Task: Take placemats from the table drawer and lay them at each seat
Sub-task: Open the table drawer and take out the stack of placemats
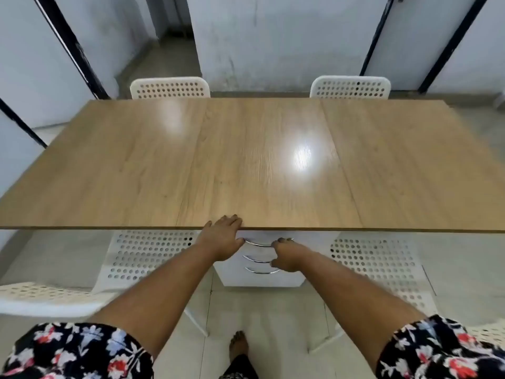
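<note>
Under the table edge (pixel 109 228), right hand (pixel 287 258) grips the top drawer handle (pixel 259 244); left hand (pixel 222 236) rests flat.

Short black sleeves (pixel 79 351) with red, white and pale-blue flowers; bare forearms.

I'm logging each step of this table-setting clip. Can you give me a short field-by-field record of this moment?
left hand: resting on the table's near edge, fingers on top
right hand: fingers curled on the top drawer handle
drawer unit: white, under the table, three curved metal handles, all drawers look closed
table: wooden top, no placemats on it
chairs: four white perforated ones visible, two far, two near
placemats: none in view
</note>
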